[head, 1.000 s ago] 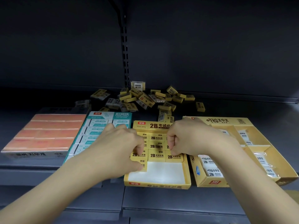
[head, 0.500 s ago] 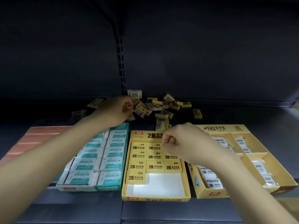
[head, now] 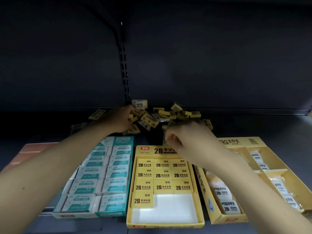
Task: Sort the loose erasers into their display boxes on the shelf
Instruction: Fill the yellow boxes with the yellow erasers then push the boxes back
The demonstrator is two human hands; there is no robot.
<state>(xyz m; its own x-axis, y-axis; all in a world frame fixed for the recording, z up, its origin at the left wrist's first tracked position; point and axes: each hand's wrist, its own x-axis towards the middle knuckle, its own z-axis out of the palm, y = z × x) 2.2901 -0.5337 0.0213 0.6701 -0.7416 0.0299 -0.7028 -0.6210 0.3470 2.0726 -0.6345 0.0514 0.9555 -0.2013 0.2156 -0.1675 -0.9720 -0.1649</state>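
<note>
Loose erasers [head: 162, 115] are piled at the shelf [head: 253, 125] back, behind the yellow display box [head: 164, 223]. Left hand [head: 120, 119] is curled into the pile; its hold cannot be told. Right hand [head: 184, 137] is curled, seemingly empty. Risk: mixed brands grabbed, wrong box filled.

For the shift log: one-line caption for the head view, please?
Left hand in the loose eraser pile, right hand above the part-filled yellow 2B box.
</note>
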